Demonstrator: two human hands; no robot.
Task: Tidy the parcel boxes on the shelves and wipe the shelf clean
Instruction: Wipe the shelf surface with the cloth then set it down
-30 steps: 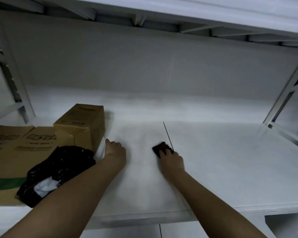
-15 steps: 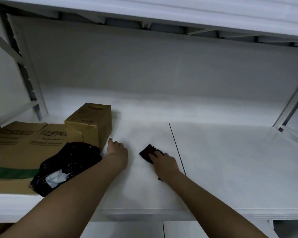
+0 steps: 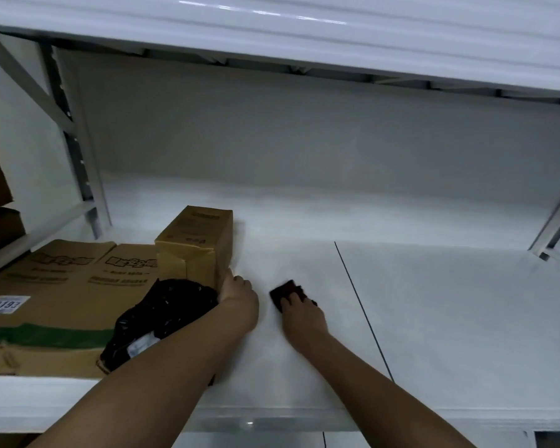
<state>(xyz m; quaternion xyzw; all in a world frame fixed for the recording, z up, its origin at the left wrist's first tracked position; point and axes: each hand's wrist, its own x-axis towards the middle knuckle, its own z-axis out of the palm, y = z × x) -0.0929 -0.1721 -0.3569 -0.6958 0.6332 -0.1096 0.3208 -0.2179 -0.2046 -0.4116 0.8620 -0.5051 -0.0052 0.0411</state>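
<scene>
White shelving fills my view: a deep shelf (image 3: pixel 434 318) with a pale back wall, another tier close overhead, and a thin dark seam (image 3: pixel 362 308) running front to back between two shelf boards.

Since a second ago the dark cloth (image 3: pixel 285 291) has travelled leftward across the board. It sat right at the seam then; now it lies well to the left of it, near my left hand. I judge that one wiping stroke toward the boxes is about finished, with the wide right-hand board yet to be covered.

My right hand (image 3: pixel 301 313) lies flat on top of the cloth, fingers fairly straight and pressing it onto the shelf rather than curling round it; part of the cloth shows past my fingertips. My left hand (image 3: pixel 238 294) rests against the lower right corner of the small upright box (image 3: pixel 194 244), fingers loosely extended and touching the cardboard, nothing clasped in it that I can see. It looks to me as if it is bracing that box while I wipe beside it.

Left of that, the large flat box (image 3: pixel 55 305) lies on the shelf, and a black plastic parcel (image 3: pixel 162 318) sits partly on it, just beside my left forearm.
</scene>
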